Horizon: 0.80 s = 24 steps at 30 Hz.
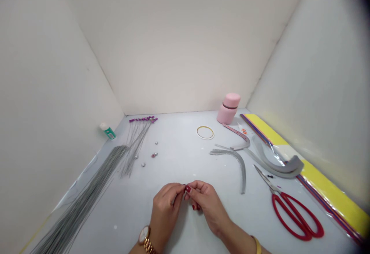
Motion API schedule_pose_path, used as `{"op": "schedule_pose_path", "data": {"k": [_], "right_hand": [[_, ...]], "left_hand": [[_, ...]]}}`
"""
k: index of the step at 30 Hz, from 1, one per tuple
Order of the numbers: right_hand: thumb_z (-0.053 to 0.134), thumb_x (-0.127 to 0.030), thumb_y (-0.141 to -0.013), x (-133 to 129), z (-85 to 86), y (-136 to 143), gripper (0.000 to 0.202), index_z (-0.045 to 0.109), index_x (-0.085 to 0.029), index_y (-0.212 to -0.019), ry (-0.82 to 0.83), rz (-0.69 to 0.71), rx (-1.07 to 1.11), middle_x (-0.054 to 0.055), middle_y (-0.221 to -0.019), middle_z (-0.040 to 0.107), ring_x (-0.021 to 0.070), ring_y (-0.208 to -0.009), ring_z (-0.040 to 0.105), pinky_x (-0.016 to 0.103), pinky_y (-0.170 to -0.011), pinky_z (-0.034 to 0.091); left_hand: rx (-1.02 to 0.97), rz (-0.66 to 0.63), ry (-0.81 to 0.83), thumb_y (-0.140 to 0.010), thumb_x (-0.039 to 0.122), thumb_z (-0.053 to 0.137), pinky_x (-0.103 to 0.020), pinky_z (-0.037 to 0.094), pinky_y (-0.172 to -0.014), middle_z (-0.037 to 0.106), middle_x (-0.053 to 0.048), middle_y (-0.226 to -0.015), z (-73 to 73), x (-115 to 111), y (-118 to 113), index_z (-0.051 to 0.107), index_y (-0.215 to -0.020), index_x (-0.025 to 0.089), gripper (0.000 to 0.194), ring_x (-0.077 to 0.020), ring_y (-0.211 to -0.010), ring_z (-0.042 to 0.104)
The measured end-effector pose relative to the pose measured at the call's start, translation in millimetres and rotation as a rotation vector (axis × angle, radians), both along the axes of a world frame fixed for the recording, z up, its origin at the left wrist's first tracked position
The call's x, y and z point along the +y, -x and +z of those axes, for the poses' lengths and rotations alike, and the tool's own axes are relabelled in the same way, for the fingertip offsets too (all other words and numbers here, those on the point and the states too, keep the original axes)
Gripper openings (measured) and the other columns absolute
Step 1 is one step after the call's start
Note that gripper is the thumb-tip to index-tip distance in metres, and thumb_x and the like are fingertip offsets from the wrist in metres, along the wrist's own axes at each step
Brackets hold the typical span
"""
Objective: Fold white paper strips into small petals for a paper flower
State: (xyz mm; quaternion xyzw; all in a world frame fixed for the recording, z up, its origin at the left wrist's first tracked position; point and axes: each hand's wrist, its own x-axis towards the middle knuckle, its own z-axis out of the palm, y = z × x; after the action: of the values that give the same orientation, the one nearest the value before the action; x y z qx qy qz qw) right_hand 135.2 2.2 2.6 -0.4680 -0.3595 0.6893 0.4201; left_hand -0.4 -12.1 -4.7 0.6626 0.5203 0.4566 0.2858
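My left hand (167,206) and my right hand (206,204) meet at the fingertips, low in the middle of the view. Both are closed in a pinch; whatever lies between the fingertips is too small and hidden to name. To the left, small silvery pieces (143,165) and a reddish one (153,155) lie on the white table (179,150). Grey curved strips (241,165) rest to the right of my right hand, and farther right lie red-handled scissors (297,217) with their blades slightly apart.
Grey wires (86,196) and purple-tipped stems (143,119) lie left, near a glue stick (109,132). A tape ring (205,132) and pink bottle (228,109) stand farther back. Wide grey strips (277,169) and packed coloured sheets (323,184) lie right. White walls enclose three sides.
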Motion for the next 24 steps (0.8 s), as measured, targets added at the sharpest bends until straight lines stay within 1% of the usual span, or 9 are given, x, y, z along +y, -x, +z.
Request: {"op": "schedule_pose_path", "data": {"k": [5, 9, 13, 16, 18, 20, 24], "right_hand": [[0.065, -0.042, -0.068, 0.0, 0.7, -1.3, 0.030, 0.061, -0.013, -0.073, 0.013, 0.010, 0.006, 0.000, -0.058, 0.060, 0.0053, -0.040, 0.038, 0.019, -0.041, 0.025], [0.064, -0.043, -0.068, 0.3, 0.4, -1.6, 0.031, 0.062, -0.013, -0.075, 0.018, 0.003, 0.008, 0.000, -0.059, 0.059, 0.0057, -0.041, 0.039, 0.019, -0.041, 0.027], [0.063, -0.042, -0.070, 0.2, -1.4, -1.2, 0.030, 0.063, -0.013, -0.077, 0.001, -0.011, 0.012, -0.001, -0.059, 0.058, 0.0053, -0.040, 0.038, 0.019, -0.041, 0.026], [0.061, -0.040, -0.072, -0.2, -3.4, -0.4, 0.027, 0.062, -0.013, -0.078, -0.011, -0.022, 0.014, -0.001, -0.059, 0.059, 0.0050, -0.039, 0.038, 0.019, -0.041, 0.025], [0.062, -0.039, -0.072, -0.5, -4.5, 0.3, 0.026, 0.062, -0.013, -0.077, -0.014, -0.023, 0.017, -0.001, -0.058, 0.059, 0.0046, -0.039, 0.037, 0.018, -0.041, 0.024], [0.063, -0.038, -0.071, -0.6, -5.0, 0.9, 0.026, 0.062, -0.013, -0.075, -0.017, -0.017, 0.020, -0.002, -0.058, 0.059, 0.0043, -0.038, 0.037, 0.018, -0.041, 0.024], [0.063, -0.043, -0.070, -0.8, -4.0, 0.6, 0.030, 0.062, -0.013, -0.074, -0.026, 0.009, 0.014, -0.001, -0.056, 0.059, 0.0049, -0.038, 0.038, 0.019, -0.041, 0.025]], "left_hand": [[0.022, -0.010, 0.006, -0.079, 0.014, 0.053, -0.033, 0.047, -0.074, 0.069, -0.005, -0.080, 0.6, 0.9, 0.0, 0.068, -0.079, 0.023, 0.017, -0.0199, -0.078, 0.061], [-0.017, -0.025, 0.054, -0.078, 0.015, 0.054, -0.033, 0.047, -0.077, 0.068, -0.006, -0.085, 1.9, 1.5, -1.2, 0.069, -0.077, 0.023, 0.017, -0.0203, -0.082, 0.061], [-0.146, 0.000, 0.172, -0.078, 0.019, 0.054, -0.032, 0.049, -0.075, 0.066, -0.008, -0.090, 2.3, 2.7, -3.3, 0.066, -0.088, 0.020, 0.016, -0.0199, -0.084, 0.061], [-0.270, 0.015, 0.286, -0.081, 0.024, 0.051, -0.030, 0.050, -0.072, 0.067, -0.008, -0.088, 1.7, 4.3, -4.8, 0.063, -0.096, 0.016, 0.020, -0.0194, -0.080, 0.062], [-0.322, -0.001, 0.333, -0.080, 0.026, 0.053, -0.029, 0.050, -0.069, 0.068, -0.008, -0.083, 1.7, 5.2, -5.9, 0.064, -0.095, 0.015, 0.021, -0.0190, -0.077, 0.063], [-0.365, -0.013, 0.360, -0.077, 0.027, 0.057, -0.028, 0.050, -0.068, 0.068, -0.007, -0.080, 2.5, 5.7, -6.9, 0.066, -0.089, 0.015, 0.020, -0.0187, -0.074, 0.062], [-0.433, -0.006, 0.388, -0.074, 0.029, 0.060, -0.026, 0.047, -0.067, 0.065, -0.005, -0.077, 4.2, 5.4, -7.9, 0.069, -0.081, 0.015, 0.017, -0.0178, -0.073, 0.060]]}}
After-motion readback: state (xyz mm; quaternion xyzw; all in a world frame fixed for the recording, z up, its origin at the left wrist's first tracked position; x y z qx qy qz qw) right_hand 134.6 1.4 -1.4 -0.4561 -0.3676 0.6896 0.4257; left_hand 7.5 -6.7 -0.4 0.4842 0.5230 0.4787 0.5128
